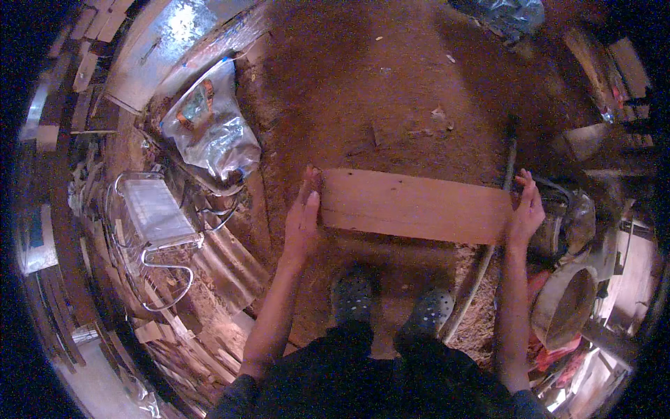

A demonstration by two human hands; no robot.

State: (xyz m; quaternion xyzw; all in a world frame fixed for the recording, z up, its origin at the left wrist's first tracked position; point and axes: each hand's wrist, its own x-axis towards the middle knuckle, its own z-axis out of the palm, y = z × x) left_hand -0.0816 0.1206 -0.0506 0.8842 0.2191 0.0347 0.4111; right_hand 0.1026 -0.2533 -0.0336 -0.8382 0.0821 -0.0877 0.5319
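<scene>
A flat wooden board (415,206) spans the space between my two hands, held level in front of me above the dirt floor. My left hand (303,215) presses against its left end, thumb and fingers pointing up along the edge. At the opposite end, my right hand (526,211) clasps the short edge, with its fingertips showing above the corner. The palms and the board's underside are hidden. Below the board are my feet in dark perforated clogs (353,297).
A metal-framed chair (159,209) lies at the left by wood scraps and a corrugated sheet (227,269). Beyond it is a shiny plastic sack (216,129). A long pole (481,286) runs beside my right arm, near a round drum-like container (567,306). Crumpled plastic (513,15) lies far off.
</scene>
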